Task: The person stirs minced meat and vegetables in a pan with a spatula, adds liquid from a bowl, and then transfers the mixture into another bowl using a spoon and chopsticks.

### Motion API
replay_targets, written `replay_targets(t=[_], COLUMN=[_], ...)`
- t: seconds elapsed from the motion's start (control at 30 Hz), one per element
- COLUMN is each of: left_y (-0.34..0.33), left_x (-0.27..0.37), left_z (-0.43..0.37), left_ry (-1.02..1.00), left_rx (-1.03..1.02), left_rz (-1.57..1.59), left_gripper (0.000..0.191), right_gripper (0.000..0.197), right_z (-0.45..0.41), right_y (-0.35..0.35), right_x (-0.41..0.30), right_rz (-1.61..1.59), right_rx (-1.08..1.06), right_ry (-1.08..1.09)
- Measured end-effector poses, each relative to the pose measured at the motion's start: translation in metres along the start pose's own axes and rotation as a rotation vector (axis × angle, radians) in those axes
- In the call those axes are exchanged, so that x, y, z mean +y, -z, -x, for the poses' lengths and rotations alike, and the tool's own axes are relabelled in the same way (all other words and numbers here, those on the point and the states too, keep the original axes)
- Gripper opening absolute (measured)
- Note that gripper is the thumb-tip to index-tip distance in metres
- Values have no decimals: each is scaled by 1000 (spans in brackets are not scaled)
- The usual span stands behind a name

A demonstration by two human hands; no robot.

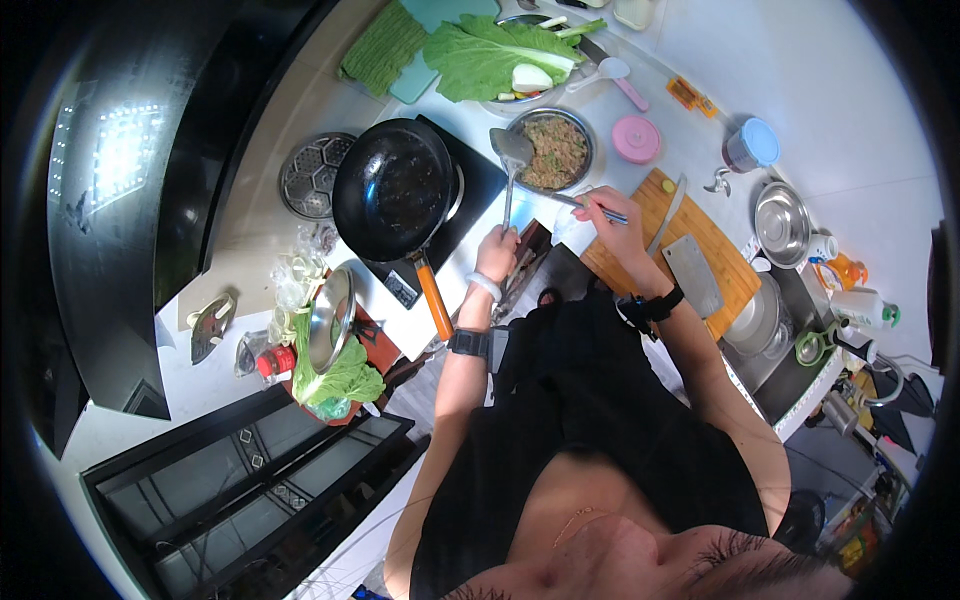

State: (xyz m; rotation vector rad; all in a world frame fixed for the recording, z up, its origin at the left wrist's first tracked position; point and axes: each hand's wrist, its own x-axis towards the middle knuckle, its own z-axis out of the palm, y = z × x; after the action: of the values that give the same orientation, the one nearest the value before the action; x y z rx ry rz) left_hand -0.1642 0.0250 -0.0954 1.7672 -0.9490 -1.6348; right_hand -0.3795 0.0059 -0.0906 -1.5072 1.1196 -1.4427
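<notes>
My left hand (498,255) grips the handle of a metal wok spatula (513,147), whose blade is over the left rim of a steel bowl (592,142). Minced filling (556,154) with green flecks lies in that bowl. Chopsticks (613,216), or a similarly slim utensil, are held in my right hand (611,223); their far end reaches towards the bowl's lower rim, and I cannot tell whether it touches the filling. A black frying pan (394,191) with an orange-brown handle sits on the dark cooktop (480,180), left of the spatula.
To the right, a cutting board (645,202) carries a cleaver (694,274) and a narrow knife (669,212). Behind the bowl are leafy greens (495,56) and a pink lid (636,139). A sink (784,367) lies far right; a tilted steel bowl (331,321) stands at left.
</notes>
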Motion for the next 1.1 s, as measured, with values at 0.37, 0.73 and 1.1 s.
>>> replay_targets(t=[0.37, 0.73, 1.1], left_y=[1, -5, -6], left_x=[-28, 9, 20], left_z=[-25, 8, 22], left_ry=[-286, 136, 153], left_rx=[126, -154, -248], left_rz=[-502, 306, 440], left_gripper=[24, 17, 17], right_gripper=[4, 12, 20], right_z=[4, 7, 4], right_y=[0, -13, -28], right_x=[-15, 10, 41], right_rz=[11, -258, -476], right_rx=[-13, 97, 113], right_ry=[-27, -120, -204])
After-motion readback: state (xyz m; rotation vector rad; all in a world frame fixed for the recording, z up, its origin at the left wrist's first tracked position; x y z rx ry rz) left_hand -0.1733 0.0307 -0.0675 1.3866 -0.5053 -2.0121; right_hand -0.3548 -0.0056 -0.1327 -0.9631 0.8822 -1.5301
